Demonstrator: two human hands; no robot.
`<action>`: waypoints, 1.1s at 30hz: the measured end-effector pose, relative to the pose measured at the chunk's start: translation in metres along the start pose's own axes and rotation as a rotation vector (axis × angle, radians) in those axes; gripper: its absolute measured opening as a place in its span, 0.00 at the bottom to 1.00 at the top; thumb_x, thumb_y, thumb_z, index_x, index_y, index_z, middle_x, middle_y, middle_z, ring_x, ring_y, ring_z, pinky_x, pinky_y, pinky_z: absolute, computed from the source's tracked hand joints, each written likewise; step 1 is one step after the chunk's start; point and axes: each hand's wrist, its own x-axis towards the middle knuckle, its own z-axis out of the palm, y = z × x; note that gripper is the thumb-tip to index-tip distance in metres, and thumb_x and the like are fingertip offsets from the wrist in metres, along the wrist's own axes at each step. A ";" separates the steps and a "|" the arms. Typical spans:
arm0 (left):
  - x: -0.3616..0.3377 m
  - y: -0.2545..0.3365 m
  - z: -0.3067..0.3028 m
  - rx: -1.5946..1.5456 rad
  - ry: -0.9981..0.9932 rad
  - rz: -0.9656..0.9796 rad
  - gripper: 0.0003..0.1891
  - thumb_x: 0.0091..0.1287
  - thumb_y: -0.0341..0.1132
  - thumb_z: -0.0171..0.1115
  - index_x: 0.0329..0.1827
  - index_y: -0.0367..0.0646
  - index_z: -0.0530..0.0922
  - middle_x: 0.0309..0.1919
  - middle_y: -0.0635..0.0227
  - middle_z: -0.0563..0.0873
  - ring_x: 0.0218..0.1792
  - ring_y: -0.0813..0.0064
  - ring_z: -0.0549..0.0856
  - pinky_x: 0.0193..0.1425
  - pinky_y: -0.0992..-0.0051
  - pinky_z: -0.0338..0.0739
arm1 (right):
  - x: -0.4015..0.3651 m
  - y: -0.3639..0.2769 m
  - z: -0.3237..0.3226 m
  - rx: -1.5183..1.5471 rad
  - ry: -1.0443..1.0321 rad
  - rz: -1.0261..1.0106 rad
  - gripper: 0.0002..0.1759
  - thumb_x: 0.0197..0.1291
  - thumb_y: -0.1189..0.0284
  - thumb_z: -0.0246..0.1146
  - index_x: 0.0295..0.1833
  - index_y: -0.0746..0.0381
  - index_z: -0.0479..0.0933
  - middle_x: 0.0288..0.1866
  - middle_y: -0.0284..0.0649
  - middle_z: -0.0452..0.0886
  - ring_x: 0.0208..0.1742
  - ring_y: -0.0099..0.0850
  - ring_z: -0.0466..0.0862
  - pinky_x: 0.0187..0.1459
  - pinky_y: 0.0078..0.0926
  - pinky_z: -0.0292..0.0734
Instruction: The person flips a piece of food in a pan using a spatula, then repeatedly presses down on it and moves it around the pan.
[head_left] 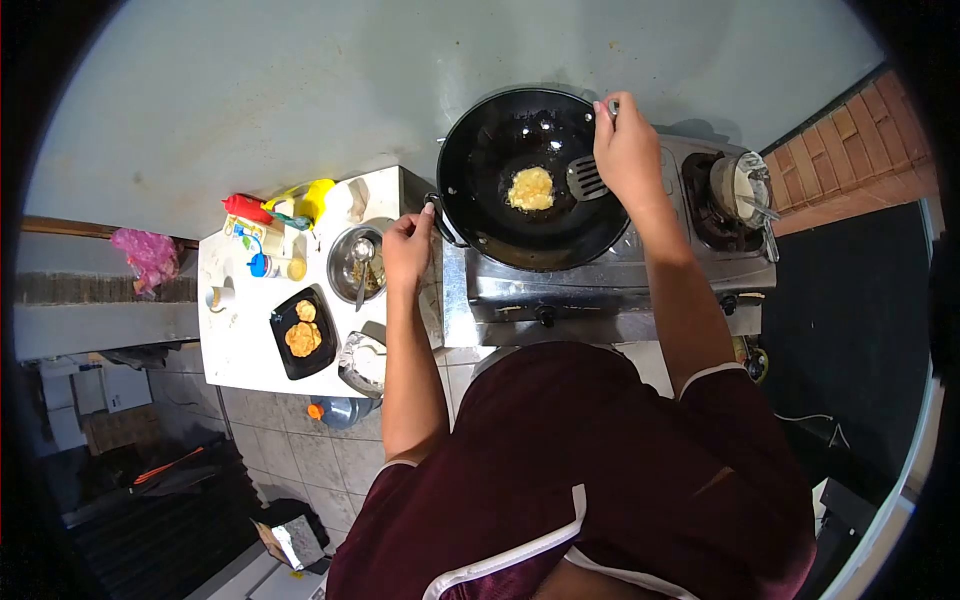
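Observation:
A black wok [500, 235] sits on the metal gas stove [600, 290], with a yellow, lumpy fritter [531, 188] frying in its middle. My left hand [408, 245] is closed at the wok's left loop handle [444, 224], thumb on top. At the opposite rim, my right hand [628, 150] is closed round a slotted spatula [586, 179], whose handle is hidden by the hand. Its fingertips are right at the wok's far-right rim and handle. The spatula's blade rests inside the wok, just right of the fritter.
Left on a white table [240, 345] are a black plate [283, 335] of fritters, a steel bowl [340, 270] with a ladle [362, 270], a red bottle [245, 208] and a foil-like container [362, 362]. A pot [738, 185] stands on the right burner. A wall rises behind.

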 end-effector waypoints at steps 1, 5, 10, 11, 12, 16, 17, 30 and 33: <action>0.001 0.000 0.000 0.002 -0.003 0.001 0.20 0.66 0.45 0.62 0.24 0.35 0.78 0.16 0.77 0.73 0.20 0.86 0.66 0.25 0.81 0.62 | -0.001 0.002 0.003 0.007 -0.014 0.010 0.10 0.65 0.68 0.55 0.42 0.66 0.70 0.32 0.55 0.79 0.35 0.56 0.79 0.36 0.47 0.73; -0.002 0.003 0.001 -0.007 0.006 -0.004 0.20 0.65 0.45 0.63 0.25 0.35 0.78 0.16 0.77 0.73 0.21 0.86 0.66 0.26 0.81 0.62 | -0.006 0.015 0.014 0.063 -0.043 0.126 0.11 0.65 0.68 0.55 0.42 0.66 0.70 0.31 0.55 0.80 0.36 0.57 0.79 0.37 0.48 0.73; -0.002 0.002 0.001 -0.006 0.021 -0.007 0.20 0.65 0.46 0.63 0.25 0.36 0.79 0.17 0.77 0.73 0.22 0.86 0.66 0.27 0.82 0.62 | -0.014 0.016 0.019 0.076 0.054 0.121 0.11 0.65 0.68 0.55 0.42 0.66 0.70 0.31 0.56 0.80 0.35 0.56 0.79 0.36 0.48 0.73; -0.001 0.002 0.002 0.004 0.024 -0.008 0.20 0.65 0.46 0.63 0.25 0.36 0.78 0.17 0.77 0.73 0.22 0.86 0.66 0.26 0.81 0.62 | -0.014 0.017 0.020 0.095 0.043 0.146 0.11 0.65 0.68 0.55 0.42 0.66 0.70 0.31 0.56 0.80 0.35 0.56 0.79 0.36 0.47 0.73; -0.001 0.002 0.002 0.015 0.025 -0.009 0.20 0.65 0.46 0.63 0.25 0.35 0.78 0.17 0.77 0.73 0.22 0.86 0.66 0.26 0.81 0.61 | -0.016 0.019 0.022 0.095 0.045 0.147 0.11 0.65 0.68 0.55 0.42 0.66 0.70 0.31 0.56 0.80 0.35 0.56 0.79 0.36 0.47 0.73; 0.000 0.000 0.003 0.014 0.029 -0.009 0.21 0.65 0.46 0.63 0.24 0.35 0.78 0.16 0.77 0.72 0.21 0.86 0.66 0.25 0.80 0.61 | -0.020 0.023 0.027 0.130 0.114 0.159 0.11 0.65 0.68 0.55 0.42 0.66 0.70 0.30 0.55 0.79 0.34 0.56 0.79 0.36 0.47 0.73; 0.001 -0.002 0.003 0.014 0.030 0.000 0.21 0.65 0.46 0.63 0.24 0.35 0.77 0.16 0.77 0.72 0.21 0.85 0.66 0.25 0.80 0.61 | -0.023 0.022 0.027 0.141 0.091 0.176 0.11 0.65 0.68 0.55 0.42 0.66 0.70 0.29 0.55 0.79 0.34 0.56 0.80 0.36 0.47 0.73; -0.003 0.002 0.002 0.026 0.036 0.008 0.20 0.66 0.46 0.62 0.24 0.36 0.78 0.16 0.77 0.73 0.21 0.86 0.66 0.25 0.80 0.61 | -0.021 0.026 0.025 0.255 0.118 0.249 0.11 0.66 0.68 0.54 0.42 0.65 0.68 0.29 0.52 0.80 0.34 0.54 0.80 0.36 0.45 0.73; -0.003 0.002 0.001 -0.011 0.026 -0.001 0.20 0.65 0.46 0.62 0.24 0.36 0.78 0.16 0.77 0.73 0.21 0.86 0.66 0.25 0.80 0.61 | -0.023 0.028 0.027 0.160 0.080 0.185 0.10 0.66 0.68 0.54 0.42 0.65 0.68 0.29 0.52 0.80 0.34 0.54 0.80 0.36 0.45 0.73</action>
